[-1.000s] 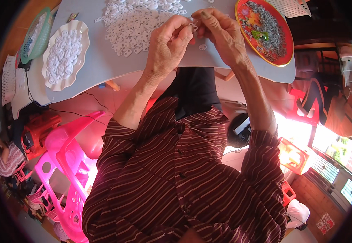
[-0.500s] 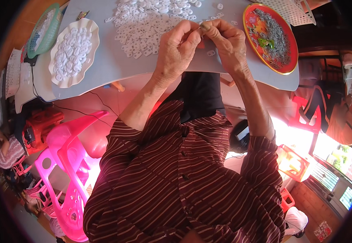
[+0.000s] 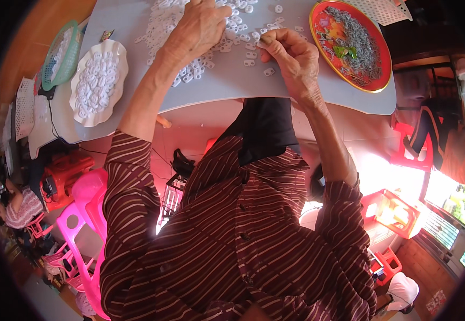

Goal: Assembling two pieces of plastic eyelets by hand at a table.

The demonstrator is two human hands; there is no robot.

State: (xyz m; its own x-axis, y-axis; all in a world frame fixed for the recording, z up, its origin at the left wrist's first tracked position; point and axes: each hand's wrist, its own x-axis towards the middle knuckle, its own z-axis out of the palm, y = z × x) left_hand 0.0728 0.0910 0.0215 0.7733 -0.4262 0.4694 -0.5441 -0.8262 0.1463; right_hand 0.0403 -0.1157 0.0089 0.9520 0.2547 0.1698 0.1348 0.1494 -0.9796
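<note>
My left hand [image 3: 203, 29] is over a pile of small white plastic pieces [image 3: 163, 21] on the grey table, back of the hand up. Its fingertips are hidden, so its grip does not show. Thumb and forefinger of my right hand [image 3: 295, 61] are pinched together, with what looks like a small white plastic piece [image 3: 262, 45] at their tips. Several white two-holed pieces [image 3: 249, 55] lie loose beside that hand. To its right, a red gold-rimmed tray [image 3: 318, 40] holds many thin silvery metal bits [image 3: 361, 45] and a small green item [image 3: 345, 52].
A white wavy-edged dish [image 3: 120, 80] of white pieces sits on the table's left, near a green basket [image 3: 72, 61]. A white perforated basket [image 3: 385, 10] is beyond the tray. Pink chairs [image 3: 77, 224] and a red stool [image 3: 398, 214] flank me. Another person [image 3: 23, 206] sits far left.
My hands were together at the fingertips. My left hand has moved away to the left, onto the pile, while my right hand stays pinched near the same spot. My view has shifted slightly.
</note>
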